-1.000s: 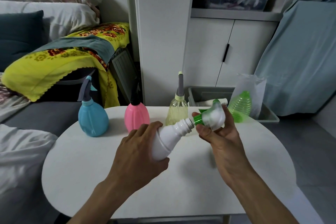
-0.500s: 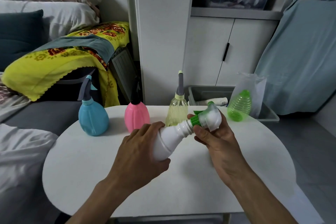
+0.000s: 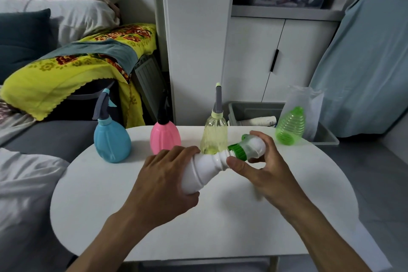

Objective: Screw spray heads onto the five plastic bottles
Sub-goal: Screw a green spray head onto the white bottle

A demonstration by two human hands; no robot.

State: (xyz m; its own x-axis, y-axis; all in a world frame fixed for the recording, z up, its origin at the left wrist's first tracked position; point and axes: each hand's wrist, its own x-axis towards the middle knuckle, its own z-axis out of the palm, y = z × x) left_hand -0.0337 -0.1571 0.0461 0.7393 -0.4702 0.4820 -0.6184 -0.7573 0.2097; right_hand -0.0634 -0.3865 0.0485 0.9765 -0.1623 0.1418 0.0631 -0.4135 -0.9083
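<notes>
Left hand (image 3: 163, 180) is wrapped in a full grip, palm down. Right hand (image 3: 262, 168) pinches with thumb and fingertips, forearms angled inward.

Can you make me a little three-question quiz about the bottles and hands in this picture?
1. True or false: the green bottle already wears a spray head.
2. Which hand holds the white bottle's body?
A. left hand
B. right hand
3. Fill in: the spray head at the white bottle's neck has a ____ collar.

Key: 1 false, its top is bare. 2 A; the right hand grips the spray head. 3 green.
</notes>
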